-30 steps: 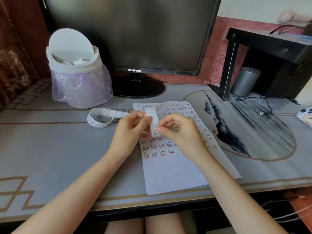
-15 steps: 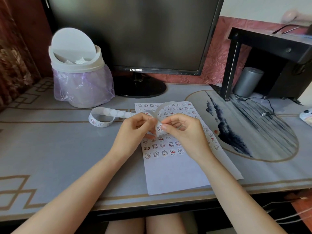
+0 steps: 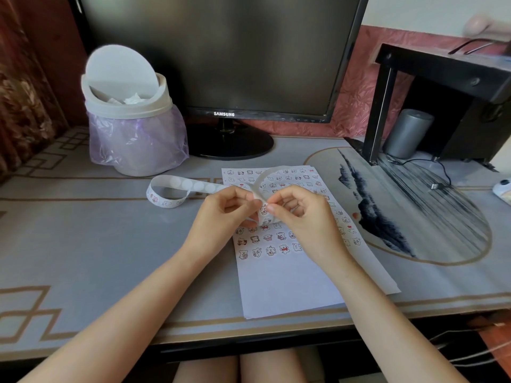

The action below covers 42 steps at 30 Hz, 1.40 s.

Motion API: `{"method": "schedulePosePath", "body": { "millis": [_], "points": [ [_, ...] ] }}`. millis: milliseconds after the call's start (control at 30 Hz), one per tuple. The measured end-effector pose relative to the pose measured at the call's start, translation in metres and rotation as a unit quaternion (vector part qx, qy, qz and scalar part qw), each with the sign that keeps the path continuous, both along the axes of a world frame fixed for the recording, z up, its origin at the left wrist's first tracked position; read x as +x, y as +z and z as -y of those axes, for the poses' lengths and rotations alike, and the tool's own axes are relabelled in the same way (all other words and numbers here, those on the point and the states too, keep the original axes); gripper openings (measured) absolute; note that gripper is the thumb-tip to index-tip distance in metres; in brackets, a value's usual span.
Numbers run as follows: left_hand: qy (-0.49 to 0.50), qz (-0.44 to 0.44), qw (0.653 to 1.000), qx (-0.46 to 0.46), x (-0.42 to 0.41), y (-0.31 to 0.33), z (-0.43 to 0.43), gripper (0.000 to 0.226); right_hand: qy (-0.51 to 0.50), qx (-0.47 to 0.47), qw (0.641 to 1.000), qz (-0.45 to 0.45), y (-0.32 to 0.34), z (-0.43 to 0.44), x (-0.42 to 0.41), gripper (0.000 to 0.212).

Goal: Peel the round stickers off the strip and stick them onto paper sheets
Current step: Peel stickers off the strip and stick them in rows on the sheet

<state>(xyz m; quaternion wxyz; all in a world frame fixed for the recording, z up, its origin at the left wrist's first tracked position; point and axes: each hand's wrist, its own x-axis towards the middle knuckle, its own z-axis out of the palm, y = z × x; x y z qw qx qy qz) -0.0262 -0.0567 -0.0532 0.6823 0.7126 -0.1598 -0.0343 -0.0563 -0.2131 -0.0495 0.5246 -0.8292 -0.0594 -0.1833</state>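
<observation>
Place: probably a home desk corner.
Signs: Samsung monitor (image 3: 221, 53), lidded desktop bin (image 3: 130, 111), patterned desk mat (image 3: 83, 244), curtain (image 3: 25, 87).

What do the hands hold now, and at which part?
The left hand and right hand both pinch the sticker strip at its folded part, over the paper sheet.

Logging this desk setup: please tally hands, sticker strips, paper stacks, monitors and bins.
Hands: 2, left hand, right hand
Sticker strip: 1
Paper stack: 1
Monitor: 1
Waste bin: 1
Total: 6
</observation>
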Motion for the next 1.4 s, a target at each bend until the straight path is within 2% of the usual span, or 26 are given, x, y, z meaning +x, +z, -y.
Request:
{"method": "schedulePosePath", "body": {
  "millis": [400,700,800,900,1000,1400],
  "points": [
    [0.005,-0.026,1.000,0.003,0.001,-0.001,0.000,0.008,-0.013,-0.050,0.999,-0.007,-0.003,-0.002,-0.002,0.007],
    [-0.001,-0.119,0.992,-0.044,0.003,-0.001,-0.001,0.015,-0.003,-0.067,0.998,-0.001,0.004,-0.003,-0.017,0.008],
    [0.002,-0.122,0.992,-0.030,0.003,-0.001,0.000,0.009,0.023,-0.022,0.998,-0.049,0.012,-0.003,-0.027,0.011],
    [-0.002,-0.110,0.994,-0.008,0.001,-0.002,0.001,0.008,0.094,0.033,0.985,-0.143,0.015,-0.008,-0.038,0.013],
    [-0.001,-0.108,0.994,-0.008,0.001,-0.003,0.002,0.008,0.117,0.041,0.970,-0.211,0.008,-0.016,-0.048,0.014],
    [-0.011,-0.101,0.995,-0.006,0.001,-0.004,0.002,0.011,0.027,0.002,0.978,-0.207,-0.012,-0.031,-0.047,0.010]
  ]
}}
